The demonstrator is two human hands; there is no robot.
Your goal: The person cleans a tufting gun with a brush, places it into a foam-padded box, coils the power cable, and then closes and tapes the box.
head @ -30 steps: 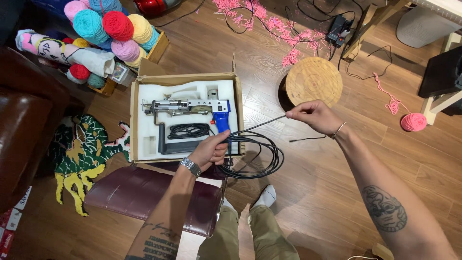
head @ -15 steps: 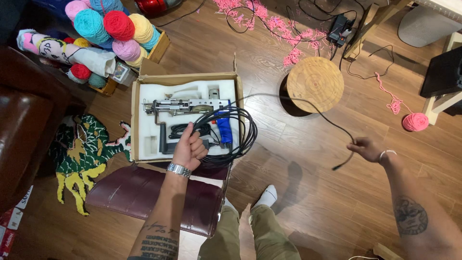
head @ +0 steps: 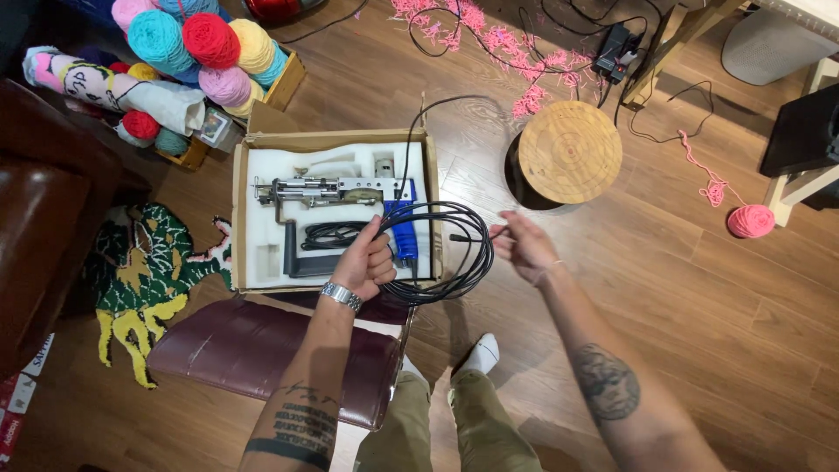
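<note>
Partly hidden: cable [head: 454,253] under left hand [head: 365,262].

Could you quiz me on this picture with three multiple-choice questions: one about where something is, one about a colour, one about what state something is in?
1. Where does the round wooden stool stand?
A. To the right of the cardboard box
B. Inside the box
C. On the maroon seat cushion

2. What colour is the loose yarn ball on the floor at far right?
A. Green
B. Pink
C. Black

3. How is the black cable lying?
A. Stretched out straight
C. Cut in pieces
B. Wound into loops

Answers:
1. A: the stool is on the wooden floor just right of the box.
2. B: the ball is pink, with a pink strand trailing from it.
3. B: the left hand grips a bundle of loops, while the right hand pinches the cable's end.
</note>
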